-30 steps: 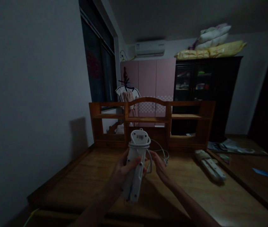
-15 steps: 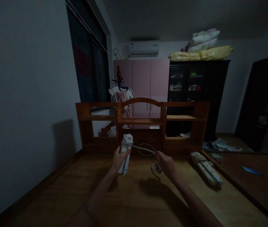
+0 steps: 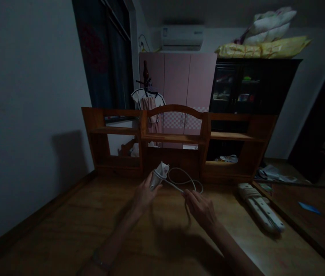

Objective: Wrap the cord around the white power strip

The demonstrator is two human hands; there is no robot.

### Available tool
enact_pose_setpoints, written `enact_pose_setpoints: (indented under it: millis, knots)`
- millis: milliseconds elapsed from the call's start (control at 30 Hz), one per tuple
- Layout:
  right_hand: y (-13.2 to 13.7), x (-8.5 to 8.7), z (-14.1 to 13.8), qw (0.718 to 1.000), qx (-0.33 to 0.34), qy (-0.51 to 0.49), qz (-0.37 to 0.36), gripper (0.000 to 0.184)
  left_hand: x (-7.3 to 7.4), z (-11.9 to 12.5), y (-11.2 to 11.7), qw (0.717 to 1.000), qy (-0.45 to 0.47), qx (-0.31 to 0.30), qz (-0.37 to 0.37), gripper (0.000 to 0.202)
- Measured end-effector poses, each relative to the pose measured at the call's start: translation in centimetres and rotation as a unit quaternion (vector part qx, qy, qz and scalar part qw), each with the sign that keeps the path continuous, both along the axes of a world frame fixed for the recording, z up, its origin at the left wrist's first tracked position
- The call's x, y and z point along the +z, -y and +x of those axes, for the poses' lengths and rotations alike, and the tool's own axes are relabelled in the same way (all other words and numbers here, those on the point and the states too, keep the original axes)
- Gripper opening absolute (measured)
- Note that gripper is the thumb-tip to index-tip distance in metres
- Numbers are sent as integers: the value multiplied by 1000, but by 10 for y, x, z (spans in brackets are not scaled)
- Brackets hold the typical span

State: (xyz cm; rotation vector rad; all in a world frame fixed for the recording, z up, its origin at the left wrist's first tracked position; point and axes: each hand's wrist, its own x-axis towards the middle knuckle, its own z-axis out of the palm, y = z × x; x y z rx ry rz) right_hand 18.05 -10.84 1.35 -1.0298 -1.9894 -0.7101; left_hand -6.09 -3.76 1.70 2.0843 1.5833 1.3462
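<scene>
My left hand is closed around a white power strip, which tilts up and away from me above the wooden surface. A white cord wraps around the strip near its far end and runs across to my right hand. The fingers of that hand pinch the cord and hold it taut. Beyond the right hand a loose loop of the same cord hangs in the air. On the right lies a second white power strip, with cord wound around its far end.
A wooden shelf unit stands along the far edge of the wooden tabletop. A white wall rises on the left. Past the right edge, a blue flat item lies on a lower brown surface.
The power strip has turned in my left hand, its far end tipping to the right. My right hand has come slightly lower, still on the cord. The view has shifted.
</scene>
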Motion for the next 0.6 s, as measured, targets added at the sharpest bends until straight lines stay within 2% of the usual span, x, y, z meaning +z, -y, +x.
enact_pose_setpoints:
  millis: [100,200,300,433,600]
  knots:
    - [10,3,-10,999,28,40,-17,16,-4,8,10,995,-87,26,31,67]
    - [22,10,-19,993,64,91,-31,14,-7,17,25,977,-203,35,51,70]
    - [29,18,-15,993,73,95,-19,15,-6,26,38,954,-289,-15,84,75]
    - [30,28,12,997,40,59,3,12,-1,38,48,921,-346,-120,130,77]
    - [30,35,34,999,21,25,-40,19,0,46,54,890,-390,-142,188,69]
